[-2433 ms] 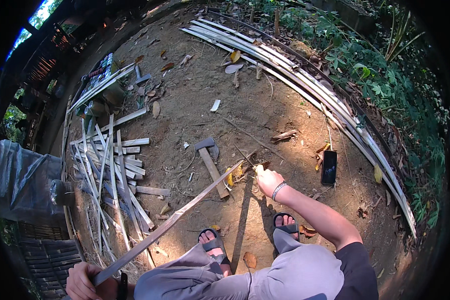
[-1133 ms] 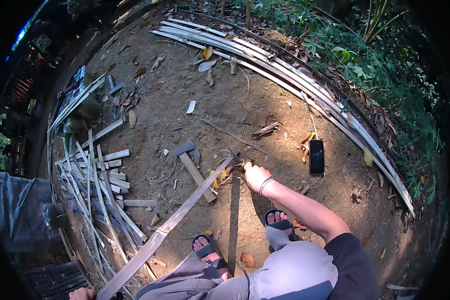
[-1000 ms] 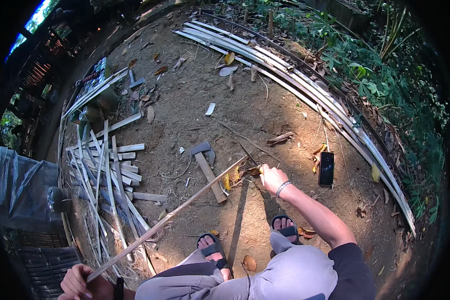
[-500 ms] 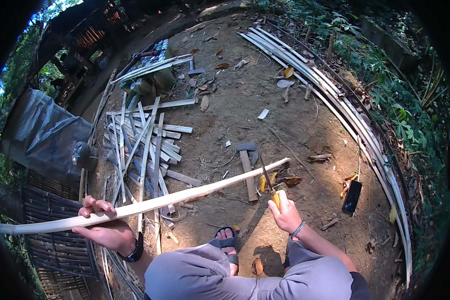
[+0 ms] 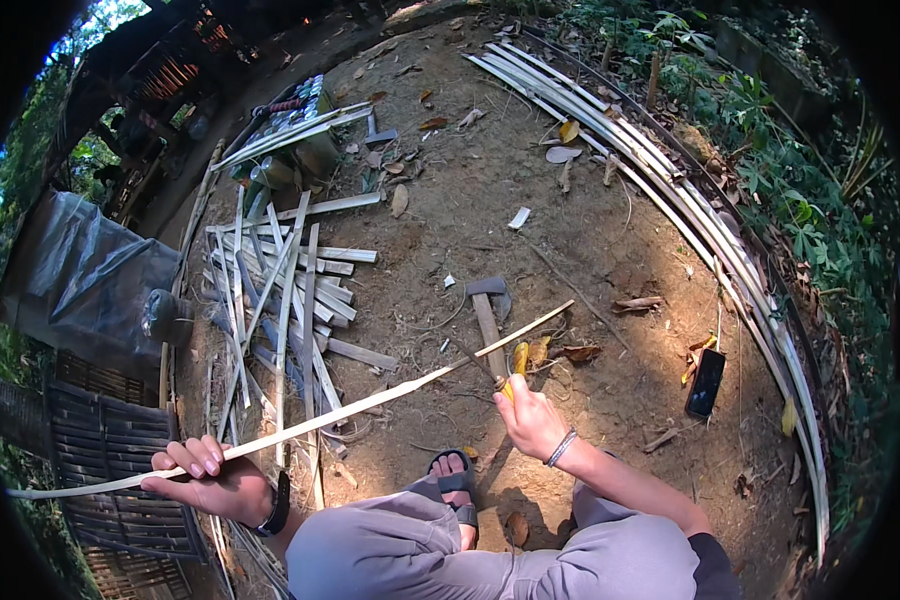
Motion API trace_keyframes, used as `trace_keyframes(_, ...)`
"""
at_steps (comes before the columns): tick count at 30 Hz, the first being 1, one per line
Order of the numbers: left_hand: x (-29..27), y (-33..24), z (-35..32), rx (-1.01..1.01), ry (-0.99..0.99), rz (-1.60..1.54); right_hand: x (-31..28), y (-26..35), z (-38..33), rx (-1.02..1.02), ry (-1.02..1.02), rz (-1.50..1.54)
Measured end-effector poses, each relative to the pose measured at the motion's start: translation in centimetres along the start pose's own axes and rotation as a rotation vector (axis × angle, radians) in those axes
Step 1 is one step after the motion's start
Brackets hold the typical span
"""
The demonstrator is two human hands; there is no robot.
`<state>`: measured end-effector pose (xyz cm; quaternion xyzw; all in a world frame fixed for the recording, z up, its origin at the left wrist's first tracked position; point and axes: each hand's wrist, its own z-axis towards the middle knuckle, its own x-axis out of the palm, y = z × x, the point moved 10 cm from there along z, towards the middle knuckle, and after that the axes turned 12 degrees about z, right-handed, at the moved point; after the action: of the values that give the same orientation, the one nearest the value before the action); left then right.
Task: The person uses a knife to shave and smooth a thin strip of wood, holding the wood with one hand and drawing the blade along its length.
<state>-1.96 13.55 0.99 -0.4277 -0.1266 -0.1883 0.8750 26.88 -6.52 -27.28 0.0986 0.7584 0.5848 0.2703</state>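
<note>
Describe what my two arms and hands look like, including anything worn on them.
Your left grip is ungloved, with a wide black band around the wrist. Your right grip is ungloved too, with a thin grey bracelet at the wrist. A dark sleeve shows higher on the right arm; any left sleeve is out of sight.

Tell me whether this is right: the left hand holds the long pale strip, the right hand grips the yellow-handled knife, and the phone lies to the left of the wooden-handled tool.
One part is wrong: in the head view, the phone lies to the right of the wooden-handled tool. The left hand does hold the long pale strip, and the right hand grips the yellow-handled knife.
</note>
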Motion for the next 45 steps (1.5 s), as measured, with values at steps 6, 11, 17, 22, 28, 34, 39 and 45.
trace_keyframes(6, 0.8, -1.0, -0.9, 0.041, -0.014, 0.039, 0.4, 2.1, -1.1, -0.065, 0.071, 0.008)
trace_keyframes(11, 1.3, -1.1, -0.9, 0.006, 0.085, -0.003, -0.8, -1.5, 0.7, -0.007, -0.029, 0.022)
trace_keyframes(17, -0.1, -1.2, -0.9, 0.021, -0.040, 0.057, 0.0, -1.2, 0.6, 0.012, 0.012, -0.007)
trace_keyframes(22, -0.4, -0.8, -0.8, -0.017, -0.091, 0.071, -0.5, -0.9, 1.4, -0.025, -0.029, -0.025)
trace_keyframes(28, -1.3, -1.0, -0.6, -0.009, -0.140, 0.167, -1.5, -4.9, 2.7, 0.015, -0.037, -0.035)
trace_keyframes(34, -1.7, -0.7, -0.3, -0.053, -0.112, 0.191, 0.7, 1.1, 1.4, -0.019, 0.075, 0.009)
trace_keyframes(39, -1.8, -0.1, -0.3, -0.082, -0.154, 0.196, -3.6, -9.2, 4.8, -0.123, -0.001, -0.431)
trace_keyframes(45, -2.3, -0.1, -0.2, -0.082, -0.194, 0.222, 0.9, 0.9, 0.7, 0.074, 0.156, 0.008)
